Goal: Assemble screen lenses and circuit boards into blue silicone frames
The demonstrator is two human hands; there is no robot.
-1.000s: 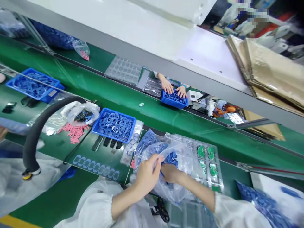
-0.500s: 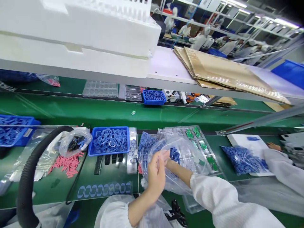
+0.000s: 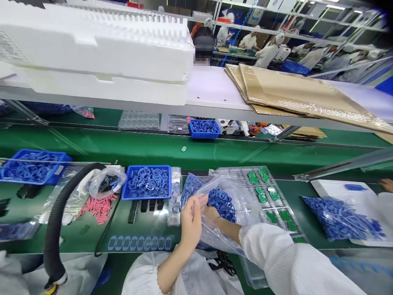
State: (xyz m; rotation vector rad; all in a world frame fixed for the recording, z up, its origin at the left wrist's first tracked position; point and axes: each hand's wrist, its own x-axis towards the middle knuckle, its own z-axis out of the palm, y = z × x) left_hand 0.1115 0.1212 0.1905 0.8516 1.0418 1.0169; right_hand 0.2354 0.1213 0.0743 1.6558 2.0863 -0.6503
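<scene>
My left hand [image 3: 192,219] pinches the rim of a clear plastic bag [image 3: 247,200], its fingers closed on the film. Inside the bag lies a heap of small blue plastic parts [image 3: 222,204]. My right hand [image 3: 211,214] reaches into the bag's mouth, just right of my left hand and against the blue parts; its fingertips are hidden. Behind the bag's left side sits another clear bag of blue parts [image 3: 190,185]. A clear blister tray [image 3: 245,174] holding green circuit boards [image 3: 274,194] extends behind and to the right, partly covered by the bag.
Left of my hands stand a blue bin [image 3: 148,182] of blue frames, pink parts [image 3: 100,208] and a black flexible hose [image 3: 58,213]. Flat blue frames [image 3: 139,243] lie in a row near the front edge. A filled bag [image 3: 340,217] lies right, near another person's sleeve [image 3: 385,209].
The view has shifted. My left hand has moved slightly left, and the bag's mouth is wider, showing more blue parts. The other person's arm at the right has drawn away from the filled bag.
</scene>
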